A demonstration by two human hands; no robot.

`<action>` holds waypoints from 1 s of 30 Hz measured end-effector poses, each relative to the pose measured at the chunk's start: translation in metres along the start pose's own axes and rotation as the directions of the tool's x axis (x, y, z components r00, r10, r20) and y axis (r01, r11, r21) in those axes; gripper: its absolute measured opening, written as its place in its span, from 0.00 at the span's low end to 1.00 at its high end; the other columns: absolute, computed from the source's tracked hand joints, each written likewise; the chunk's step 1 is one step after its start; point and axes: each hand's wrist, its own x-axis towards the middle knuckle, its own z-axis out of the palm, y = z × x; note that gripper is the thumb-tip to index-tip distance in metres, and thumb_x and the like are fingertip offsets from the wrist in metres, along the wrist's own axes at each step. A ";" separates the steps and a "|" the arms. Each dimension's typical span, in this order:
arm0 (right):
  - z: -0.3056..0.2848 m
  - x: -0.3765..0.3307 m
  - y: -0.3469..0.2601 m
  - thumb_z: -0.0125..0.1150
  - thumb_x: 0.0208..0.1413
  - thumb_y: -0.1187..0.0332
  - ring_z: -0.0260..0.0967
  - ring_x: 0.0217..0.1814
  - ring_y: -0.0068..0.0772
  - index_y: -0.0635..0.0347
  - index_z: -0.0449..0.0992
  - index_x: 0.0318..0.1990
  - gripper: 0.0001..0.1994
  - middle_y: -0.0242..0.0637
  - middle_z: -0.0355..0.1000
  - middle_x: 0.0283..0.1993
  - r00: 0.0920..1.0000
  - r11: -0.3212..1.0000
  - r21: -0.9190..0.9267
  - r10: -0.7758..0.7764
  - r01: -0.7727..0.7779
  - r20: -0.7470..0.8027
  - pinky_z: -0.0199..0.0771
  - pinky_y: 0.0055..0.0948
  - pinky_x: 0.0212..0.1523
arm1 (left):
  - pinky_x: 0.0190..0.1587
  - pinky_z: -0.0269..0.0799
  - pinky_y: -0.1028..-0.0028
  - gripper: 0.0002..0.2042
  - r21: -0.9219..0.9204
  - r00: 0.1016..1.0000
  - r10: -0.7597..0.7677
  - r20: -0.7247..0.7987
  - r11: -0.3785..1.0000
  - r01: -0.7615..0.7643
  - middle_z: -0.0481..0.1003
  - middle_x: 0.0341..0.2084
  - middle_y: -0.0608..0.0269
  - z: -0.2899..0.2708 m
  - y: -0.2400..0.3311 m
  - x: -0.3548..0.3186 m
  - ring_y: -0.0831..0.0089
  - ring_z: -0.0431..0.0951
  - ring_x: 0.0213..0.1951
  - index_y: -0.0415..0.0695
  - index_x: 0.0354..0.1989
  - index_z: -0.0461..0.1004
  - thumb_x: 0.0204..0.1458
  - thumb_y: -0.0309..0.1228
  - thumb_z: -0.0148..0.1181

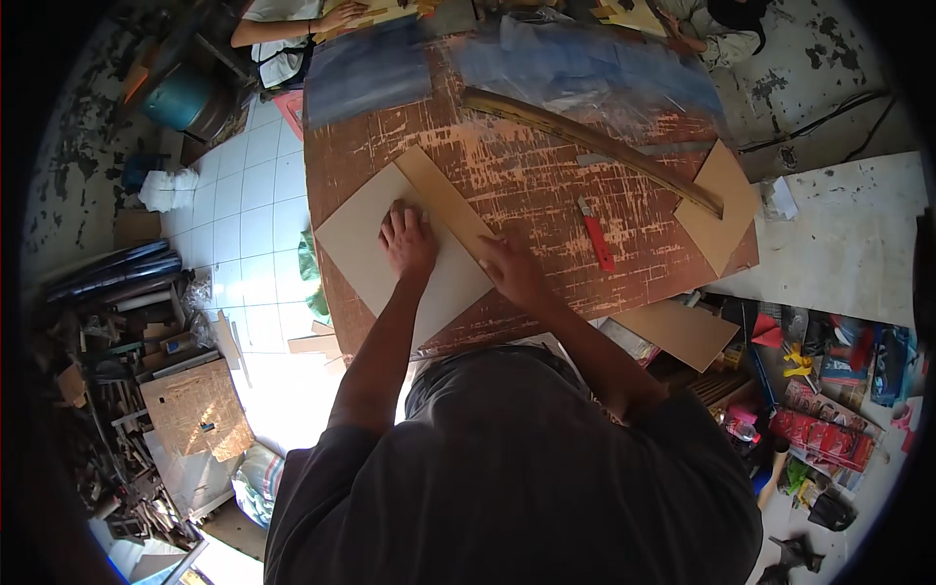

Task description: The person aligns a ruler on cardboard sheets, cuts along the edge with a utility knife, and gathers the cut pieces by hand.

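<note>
A pale cardboard sheet [363, 246] lies on the worn brown table [546, 185], hanging over its left edge. My left hand [407, 240] presses flat on the sheet, fingers apart. A tan cardboard strip [447, 199] lies across the sheet's right side. My right hand [514, 273] rests at the strip's near end, fingers curled on it; whether it grips the strip or a small tool I cannot tell. A red utility knife [596, 239] lies on the table to the right of my right hand, untouched.
A long curved wooden slat [585, 141] crosses the table's far side. Brown cardboard pieces [723, 200] sit at the right edge, another [682, 331] lower down. Clear plastic sheeting [585, 63] covers the far end, where other people sit. Cluttered packets fill the right floor.
</note>
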 end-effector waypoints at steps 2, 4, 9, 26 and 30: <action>-0.055 0.021 0.026 0.60 0.57 0.70 0.70 0.48 0.51 0.52 0.74 0.57 0.19 0.49 0.67 0.47 0.992 0.998 -0.046 0.036 -0.041 -0.121 0.73 0.46 0.46 | 0.65 0.53 0.54 0.18 0.034 1.000 -0.021 -0.005 0.999 0.021 0.61 0.65 0.61 0.001 -0.001 -0.001 0.58 0.59 0.65 0.49 0.57 0.68 0.63 0.42 0.48; -0.116 0.030 0.086 0.59 0.58 0.71 0.69 0.50 0.56 0.58 0.71 0.59 0.20 0.51 0.67 0.51 0.955 0.988 -0.064 0.115 -0.137 -0.273 0.72 0.49 0.47 | 0.65 0.52 0.55 0.18 0.060 1.000 -0.026 -0.008 0.998 0.026 0.61 0.65 0.60 -0.003 0.007 0.000 0.59 0.59 0.65 0.49 0.57 0.68 0.63 0.43 0.46; -0.226 0.035 0.235 0.62 0.54 0.69 0.65 0.57 0.60 0.59 0.68 0.62 0.26 0.55 0.67 0.57 0.934 0.800 -0.524 0.119 -0.291 -0.337 0.69 0.51 0.55 | 0.66 0.51 0.56 0.20 0.052 0.999 -0.025 0.027 0.998 0.024 0.59 0.66 0.63 -0.006 0.015 0.002 0.59 0.58 0.66 0.50 0.60 0.66 0.64 0.42 0.44; -0.288 0.057 0.307 0.72 0.47 0.66 0.69 0.49 0.51 0.62 0.72 0.43 0.18 0.46 0.67 0.51 0.997 0.877 -0.478 0.067 -0.045 0.030 0.70 0.45 0.46 | 0.65 0.54 0.53 0.22 0.142 0.999 -0.009 0.046 0.990 0.003 0.59 0.65 0.61 -0.006 0.017 0.003 0.54 0.59 0.64 0.57 0.67 0.59 0.64 0.41 0.44; -0.291 0.054 0.291 0.68 0.50 0.70 0.67 0.43 0.53 0.62 0.74 0.37 0.10 0.45 0.67 0.39 0.998 0.912 -0.407 0.055 -0.055 -0.011 0.66 0.50 0.43 | 0.63 0.56 0.53 0.23 0.113 0.996 -0.003 0.090 0.994 -0.007 0.59 0.65 0.61 -0.012 0.013 0.006 0.56 0.60 0.64 0.59 0.68 0.59 0.63 0.42 0.46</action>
